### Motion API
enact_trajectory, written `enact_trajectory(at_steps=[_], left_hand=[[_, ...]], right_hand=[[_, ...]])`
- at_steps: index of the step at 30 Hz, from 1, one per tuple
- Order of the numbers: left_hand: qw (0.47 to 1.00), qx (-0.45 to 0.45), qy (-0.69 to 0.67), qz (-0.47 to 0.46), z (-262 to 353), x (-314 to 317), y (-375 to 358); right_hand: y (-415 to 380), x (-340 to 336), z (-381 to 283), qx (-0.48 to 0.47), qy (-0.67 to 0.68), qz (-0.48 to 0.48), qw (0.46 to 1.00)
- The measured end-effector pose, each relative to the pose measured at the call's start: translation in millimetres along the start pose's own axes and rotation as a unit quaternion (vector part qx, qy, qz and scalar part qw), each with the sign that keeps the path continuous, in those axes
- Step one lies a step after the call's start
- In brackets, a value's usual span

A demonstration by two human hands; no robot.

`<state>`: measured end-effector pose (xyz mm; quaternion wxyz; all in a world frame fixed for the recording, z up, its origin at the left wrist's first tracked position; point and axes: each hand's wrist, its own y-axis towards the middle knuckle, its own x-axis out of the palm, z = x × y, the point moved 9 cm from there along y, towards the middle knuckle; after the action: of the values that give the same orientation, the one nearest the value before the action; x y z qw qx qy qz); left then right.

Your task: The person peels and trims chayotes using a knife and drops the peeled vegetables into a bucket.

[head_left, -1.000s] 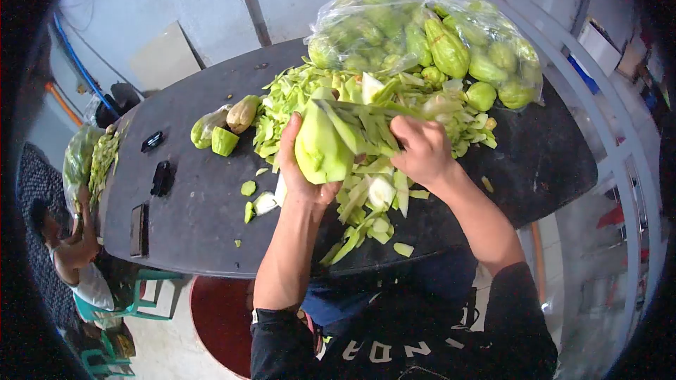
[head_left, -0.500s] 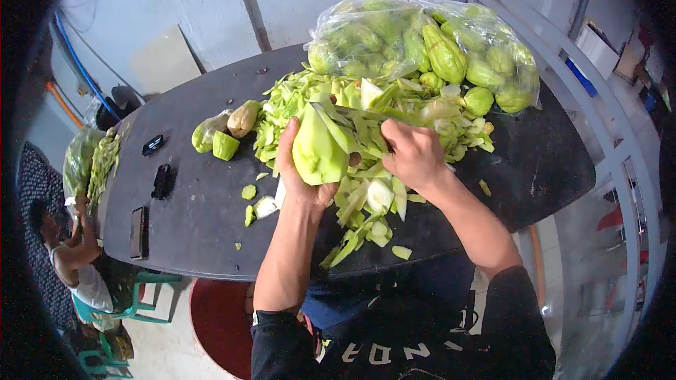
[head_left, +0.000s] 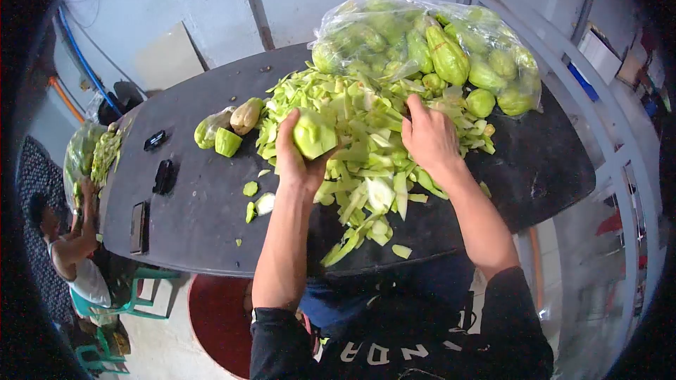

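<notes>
My left hand is wrapped round a peeled pale green chayote, held up over the near left of a heap of green peelings. My right hand is closed in a fist above the right of the heap, apart from the chayote. A knife is in it, its blade hard to make out against the peelings. Left of the heap lie two whole chayotes, one browner, and a cut green piece.
A clear plastic bag of chayotes fills the table's far right. Small dark objects and a phone-like slab lie on the dark table at left. A red tub stands below. Another person sits far left, handling greens.
My right hand with the knife has moved right, away from the chayote. My left hand has turned the chayote, and a long slice hanging on it is gone.
</notes>
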<state>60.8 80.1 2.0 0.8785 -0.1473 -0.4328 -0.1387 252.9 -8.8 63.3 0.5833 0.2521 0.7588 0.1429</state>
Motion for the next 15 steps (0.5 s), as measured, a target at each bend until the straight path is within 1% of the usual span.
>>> enact_trajectory(at_steps=[1,2,3,4,5,6,7,8,9,10,12,13,14,15], left_hand=[[0.996,0.018,0.082,0.035,4.6,-11.4,3.6],[0.996,0.022,0.083,0.036,5.5,-16.0,5.9],[0.981,0.071,0.177,0.015,14.3,-11.6,7.1],[0.956,0.118,0.270,-0.007,20.7,-5.2,8.9],[0.883,0.197,0.426,0.024,31.4,-7.5,8.0],[0.818,0.258,0.514,0.020,30.5,0.6,3.2],[0.720,0.307,0.622,0.031,26.9,-0.7,5.5],[0.605,0.349,0.715,0.042,20.3,-2.2,7.1],[0.561,0.324,0.759,0.067,13.9,-3.6,7.7],[0.559,0.326,0.760,0.067,13.3,-7.2,7.5],[0.524,0.423,0.734,0.090,25.1,3.9,-4.2],[0.529,0.438,0.724,0.070,27.1,10.6,-8.9],[0.510,0.467,0.719,0.066,27.5,18.2,-18.5],[0.504,0.477,0.719,0.041,25.1,31.4,-26.5]], right_hand=[[0.4,1.1,1.5,0.014,0.001,-0.013,1.000],[1.1,2.3,2.6,0.028,0.003,-0.024,0.999],[0.6,2.9,2.3,0.026,0.005,-0.021,0.999],[-0.3,3.9,1.7,0.013,-0.006,-0.013,1.000],[-1.2,3.7,1.6,0.002,-0.017,-0.005,1.000],[-1.9,3.4,2.7,0.003,-0.017,-0.001,1.000],[-2.3,4.6,2.1,0.001,-0.006,-0.004,1.000],[-2.9,5.3,0.7,-0.002,0.005,-0.008,1.000],[-2.9,6.0,3.4,0.028,0.019,-0.016,0.999],[-3.2,4.3,0.4,0.028,0.020,-0.014,0.999],[-2.7,-0.9,1.1,0.045,0.058,-0.035,0.997],[-3.3,-5.0,0.4,0.055,0.109,-0.047,0.991],[-3.2,-3.6,7.3,0.059,0.107,-0.042,0.992],[-1.7,-5.0,5.7,-0.001,0.132,0.012,0.991]])
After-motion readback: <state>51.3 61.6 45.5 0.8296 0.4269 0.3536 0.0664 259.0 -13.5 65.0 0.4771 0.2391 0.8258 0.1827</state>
